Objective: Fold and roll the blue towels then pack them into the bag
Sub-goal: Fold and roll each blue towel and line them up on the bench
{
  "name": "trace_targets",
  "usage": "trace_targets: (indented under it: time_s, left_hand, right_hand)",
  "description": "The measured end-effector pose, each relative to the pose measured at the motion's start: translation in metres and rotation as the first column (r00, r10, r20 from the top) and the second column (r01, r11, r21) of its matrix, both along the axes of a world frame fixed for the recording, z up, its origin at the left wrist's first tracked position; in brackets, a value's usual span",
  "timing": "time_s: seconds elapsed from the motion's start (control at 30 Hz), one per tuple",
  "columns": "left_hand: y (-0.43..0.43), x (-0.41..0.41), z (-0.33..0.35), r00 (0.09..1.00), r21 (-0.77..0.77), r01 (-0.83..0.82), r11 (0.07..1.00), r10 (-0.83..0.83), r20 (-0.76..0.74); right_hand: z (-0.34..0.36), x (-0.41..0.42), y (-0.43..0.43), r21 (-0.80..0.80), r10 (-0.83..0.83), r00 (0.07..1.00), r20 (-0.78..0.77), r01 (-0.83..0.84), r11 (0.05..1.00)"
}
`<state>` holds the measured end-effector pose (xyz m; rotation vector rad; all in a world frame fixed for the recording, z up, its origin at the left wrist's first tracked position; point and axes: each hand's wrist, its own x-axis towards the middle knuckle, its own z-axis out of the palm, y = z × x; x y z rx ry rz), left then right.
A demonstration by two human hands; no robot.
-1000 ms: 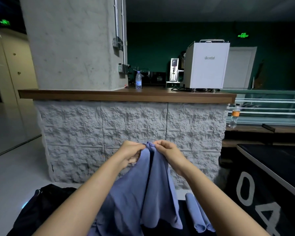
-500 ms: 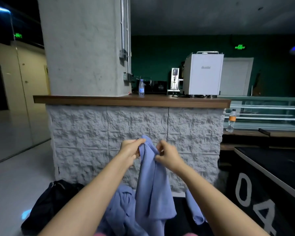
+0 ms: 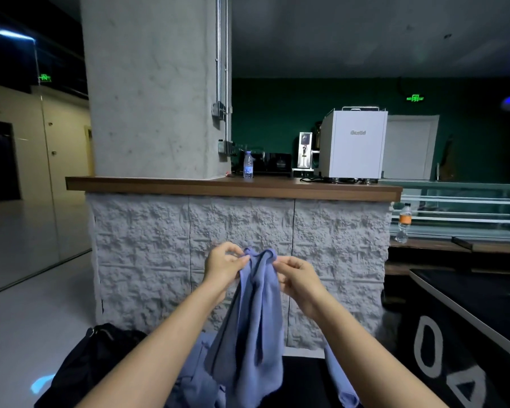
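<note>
**Q:** What differs from the frame one second earlier?
**A:** The blue towel (image 3: 253,334) hung broad from the hands then. Now it hangs as a narrow, gathered column, and its top edge forms a small arch between them. The hands stay close together in front of the stone-faced desk (image 3: 233,188).

**Q:** In what state are the hands?
**A:** The left hand (image 3: 224,266) pinches the top edge between the thumb and curled fingers. The right hand (image 3: 299,278) pinches the same edge just beside it, fingers likewise curled.

**Q:** Where is the towel?
**A:** It is held up in the air between the two hands, and its lower end falls between the forearms.

**Q:** How many of each thing are there?
**A:**
- Two hands and one held towel.
- One crumpled blue heap (image 3: 195,378) below the left forearm; the number of towels in it cannot be told.
- One blue strip (image 3: 336,378) below the right forearm.
- One black bag (image 3: 95,357) below and to the left of the left hand.
- Two bottles: a clear bottle (image 3: 248,164) on the desk beyond the hands, and an orange-labelled bottle (image 3: 404,222) well to the right of the right hand.
- One white machine (image 3: 352,145) on the desk.
</note>
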<state>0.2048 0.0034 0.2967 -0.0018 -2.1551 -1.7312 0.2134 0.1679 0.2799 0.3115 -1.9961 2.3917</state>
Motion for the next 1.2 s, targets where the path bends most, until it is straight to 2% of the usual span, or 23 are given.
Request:
trace_targets:
  time_s: [0.1, 0.2, 0.27, 0.33, 0.43, 0.53, 0.6, 0.67, 0.8, 0.87, 0.93, 1.03, 1.13, 1.2]
  left_hand:
    - [0.008, 0.000, -0.010, 0.993, -0.051, 0.115, 0.992, -0.115, 0.004]
    - [0.010, 0.005, -0.016, 0.995, -0.141, 0.031, 0.989, -0.043, -0.085]
    - [0.005, 0.004, -0.017, 0.996, -0.157, -0.062, 0.986, 0.050, -0.077]
    - [-0.001, -0.002, -0.019, 0.997, -0.134, -0.081, 0.988, 0.079, -0.021]
    - [0.001, 0.000, -0.019, 0.995, -0.087, 0.088, 0.992, -0.084, 0.053]
    - [0.013, 0.007, -0.019, 0.949, -0.207, 0.309, 0.928, -0.288, 0.129]
    - [0.018, 0.009, -0.019, 0.931, -0.284, 0.363, 0.887, -0.340, 0.130]
    - [0.017, 0.009, -0.019, 0.950, -0.288, 0.314, 0.905, -0.301, 0.088]
    - [0.010, 0.005, -0.021, 0.985, -0.166, 0.167, 0.972, -0.171, -0.010]
    - [0.004, 0.001, -0.023, 0.989, -0.212, 0.139, 0.967, -0.146, -0.020]
    - [-0.001, -0.001, -0.026, 0.984, -0.348, 0.168, 0.922, -0.179, 0.001]
    - [-0.007, -0.003, -0.036, 0.972, -0.616, 0.191, 0.764, -0.235, 0.011]
    - [-0.016, -0.006, -0.051, 0.970, -0.721, 0.194, 0.665, -0.237, 0.043]
    - [-0.023, -0.012, -0.060, 0.970, -0.733, 0.225, 0.642, -0.219, 0.106]
  right_hand:
    - [0.005, 0.000, -0.002, -0.069, -0.068, 0.998, 0.018, 0.069, 0.995]
    - [0.006, 0.001, -0.002, -0.032, -0.075, 0.997, 0.018, 0.075, 0.997]
    - [0.004, 0.000, 0.002, -0.040, -0.082, 0.997, 0.018, 0.082, 0.996]
    - [0.001, -0.002, 0.010, -0.054, -0.125, 0.991, 0.040, 0.127, 0.990]
    - [-0.002, -0.003, 0.015, -0.057, -0.140, 0.989, 0.038, 0.142, 0.988]
    - [-0.001, 0.000, 0.008, -0.051, -0.073, 0.997, -0.019, 0.072, 0.996]
    - [0.000, 0.001, 0.004, 0.001, -0.075, 0.995, -0.062, 0.075, 0.997]
    - [-0.001, -0.002, 0.004, 0.066, -0.116, 0.987, -0.108, 0.123, 0.990]
    - [-0.003, -0.007, 0.013, 0.221, -0.149, 0.973, -0.176, 0.187, 0.957]
    - [-0.006, -0.009, 0.018, 0.303, -0.157, 0.954, -0.256, 0.233, 0.924]
    - [-0.007, -0.009, 0.020, 0.412, -0.160, 0.917, -0.366, 0.314, 0.855]
    - [-0.007, -0.010, 0.022, 0.524, -0.163, 0.874, -0.458, 0.413, 0.745]
    - [-0.011, -0.017, 0.029, 0.419, -0.282, 0.831, -0.480, 0.499, 0.758]
    - [-0.013, -0.022, 0.036, 0.349, -0.367, 0.813, -0.452, 0.540, 0.766]
